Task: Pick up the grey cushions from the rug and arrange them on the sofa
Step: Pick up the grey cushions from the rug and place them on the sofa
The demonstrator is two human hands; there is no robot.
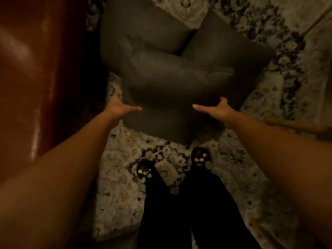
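Head view, looking steeply down, near

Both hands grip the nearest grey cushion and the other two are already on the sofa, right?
No. In the head view the left hand and right hand grip the nearest cushion, but the left cushion and right cushion behind it lie on the rug, beside the sofa.

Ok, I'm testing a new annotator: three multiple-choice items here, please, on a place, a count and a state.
1. The sofa is to the person's: A left; B right; C rear.
2. Grey cushions on the rug: A two; B three; C five.
3. Left hand and right hand: A hang idle; B grip the front cushion; C hold a shoe.
1A, brown leather fills the left edge; 2B, the front one overlaps a back cushion and a right cushion; 3B, thumbs on top, at its sides.
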